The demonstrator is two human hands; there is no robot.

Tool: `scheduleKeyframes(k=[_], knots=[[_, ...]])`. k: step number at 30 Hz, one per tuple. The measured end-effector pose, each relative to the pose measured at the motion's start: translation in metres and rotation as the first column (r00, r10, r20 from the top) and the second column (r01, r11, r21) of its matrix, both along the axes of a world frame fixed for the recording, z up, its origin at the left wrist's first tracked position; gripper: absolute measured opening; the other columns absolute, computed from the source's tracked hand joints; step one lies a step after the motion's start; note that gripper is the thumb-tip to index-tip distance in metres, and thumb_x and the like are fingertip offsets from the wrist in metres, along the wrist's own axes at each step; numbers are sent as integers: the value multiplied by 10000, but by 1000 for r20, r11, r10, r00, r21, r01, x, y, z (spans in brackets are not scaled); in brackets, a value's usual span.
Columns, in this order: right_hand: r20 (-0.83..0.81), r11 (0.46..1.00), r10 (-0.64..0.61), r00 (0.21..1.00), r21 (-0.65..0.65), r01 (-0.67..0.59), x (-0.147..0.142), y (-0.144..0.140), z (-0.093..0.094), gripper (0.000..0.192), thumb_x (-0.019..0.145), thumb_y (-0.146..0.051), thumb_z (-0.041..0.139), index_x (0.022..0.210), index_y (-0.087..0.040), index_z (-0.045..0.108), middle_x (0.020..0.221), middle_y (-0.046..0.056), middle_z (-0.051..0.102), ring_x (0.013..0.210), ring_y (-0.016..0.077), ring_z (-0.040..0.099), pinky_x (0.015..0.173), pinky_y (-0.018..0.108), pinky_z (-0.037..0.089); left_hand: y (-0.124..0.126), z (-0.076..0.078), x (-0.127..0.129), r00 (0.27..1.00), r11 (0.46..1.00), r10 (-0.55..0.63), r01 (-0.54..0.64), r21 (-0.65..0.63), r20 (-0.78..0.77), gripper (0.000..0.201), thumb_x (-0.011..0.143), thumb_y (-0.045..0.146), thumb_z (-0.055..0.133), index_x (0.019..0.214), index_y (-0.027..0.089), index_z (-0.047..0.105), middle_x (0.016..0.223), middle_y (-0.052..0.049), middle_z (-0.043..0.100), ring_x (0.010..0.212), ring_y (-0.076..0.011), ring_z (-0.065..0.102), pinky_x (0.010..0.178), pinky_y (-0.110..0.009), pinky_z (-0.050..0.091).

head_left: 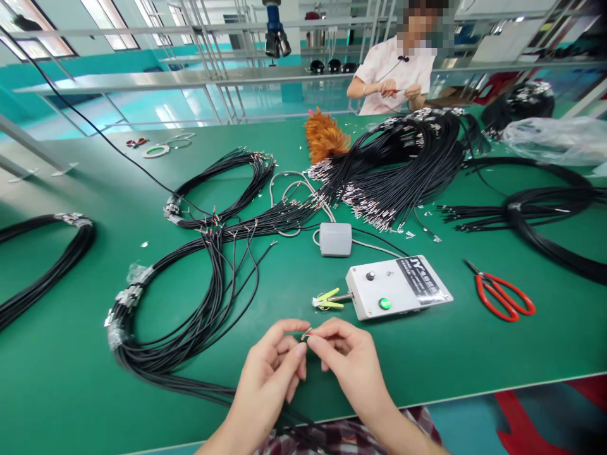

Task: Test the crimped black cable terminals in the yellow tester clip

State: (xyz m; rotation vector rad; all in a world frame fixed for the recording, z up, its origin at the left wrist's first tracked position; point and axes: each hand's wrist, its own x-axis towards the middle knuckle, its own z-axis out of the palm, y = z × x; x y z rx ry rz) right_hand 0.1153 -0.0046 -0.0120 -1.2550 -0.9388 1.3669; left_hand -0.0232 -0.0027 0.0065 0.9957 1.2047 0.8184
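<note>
Hands at the bench [71, 379] front edge: my left hand [272, 370] and right hand [344, 360] both pinch 1 wire end [306, 333] between fingertips, just short of the tester box [398, 287] and its clip [327, 299]. Wire not yet clipped; black cable bundles [190, 316] lie left, untouched.

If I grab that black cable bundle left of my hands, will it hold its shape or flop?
Probably flops: the cable bundle lies in loose loops with stray ends splaying out. The tape wraps should keep strands together. It would likely slide easily on the smooth green table.
</note>
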Motion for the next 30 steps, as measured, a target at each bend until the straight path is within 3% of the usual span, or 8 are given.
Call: scheduleKeyframes(k=[7, 11, 15, 19, 23, 26, 28, 30], knots=[[-211, 976, 70, 975, -189, -111, -2, 3, 0, 341, 643, -450, 805, 700, -151, 650, 516, -57, 545, 443, 48, 446, 470, 181, 363, 4, 4, -1, 997, 998, -38, 35, 44, 70, 355, 814, 484, 682, 932, 151, 639, 679, 26, 534, 424, -35, 366, 395, -169, 269], [-57, 976, 159, 986, -141, -166, 7, 2, -1, 288, 714, -420, 740, 735, -149, 646, 567, -37, 569, 459, 66, 474, 474, 199, 372, 7, 4, -2, 995, 998, -18, 12, 56, 93, 286, 770, 427, 742, 819, 157, 660, 871, -6, 558, 440, -14, 429, 396, -171, 260], [289, 977, 114, 951, 141, -160, 12, 1, -1, 145, 828, -276, 649, 731, -168, 651, 670, -13, 594, 552, 86, 532, 527, 210, 413, 7, 0, 2, 994, 996, 16, -7, -86, 107, 312, 773, 454, 735, 834, 173, 615, 581, 60, 510, 356, -19, 326, 363, -171, 141], [667, 735, -237, 707, 599, -318, 16, 2, -1, 141, 901, -132, 571, 837, -182, 687, 752, 12, 688, 640, 106, 609, 610, 253, 409, 6, 0, 7, 977, 980, 140, -114, -165, 158, 335, 790, 482, 716, 799, 191, 551, 451, 107, 401, 359, -33, 283, 384, -182, 131], [696, 532, -431, 574, 710, -461, 23, 2, -3, 179, 908, -82, 555, 951, -181, 698, 837, 25, 749, 684, 119, 660, 647, 283, 407, 4, 1, 7, 955, 973, 197, -164, -161, 220, 352, 788, 459, 732, 751, 180, 520, 540, 90, 457, 396, -19, 310, 431, -190, 170], [625, 697, -276, 730, 654, -296, 26, 0, -5, 121, 885, -124, 619, 929, -210, 692, 878, 21, 746, 730, 127, 680, 678, 265, 458, 2, 2, 6, 951, 973, 211, -181, -143, 227, 352, 781, 447, 749, 770, 177, 522, 644, 71, 522, 408, -9, 324, 449, -198, 180], [470, 905, -74, 879, 402, -139, 24, -3, -5, 47, 871, -217, 651, 908, -201, 676, 832, 19, 724, 638, 115, 667, 621, 247, 481, 1, 3, 7, 952, 975, 212, -189, -120, 223, 345, 789, 444, 746, 781, 176, 529, 691, 64, 536, 413, -6, 329, 456, -202, 181], [215, 993, 102, 971, 43, -114, 18, -4, -3, 153, 837, -320, 679, 893, -181, 655, 731, -1, 688, 514, 96, 623, 539, 227, 468, 1, 3, 8, 953, 976, 210, -194, -95, 216, 334, 799, 438, 741, 784, 173, 537, 703, 63, 527, 423, -7, 338, 462, -203, 186]])
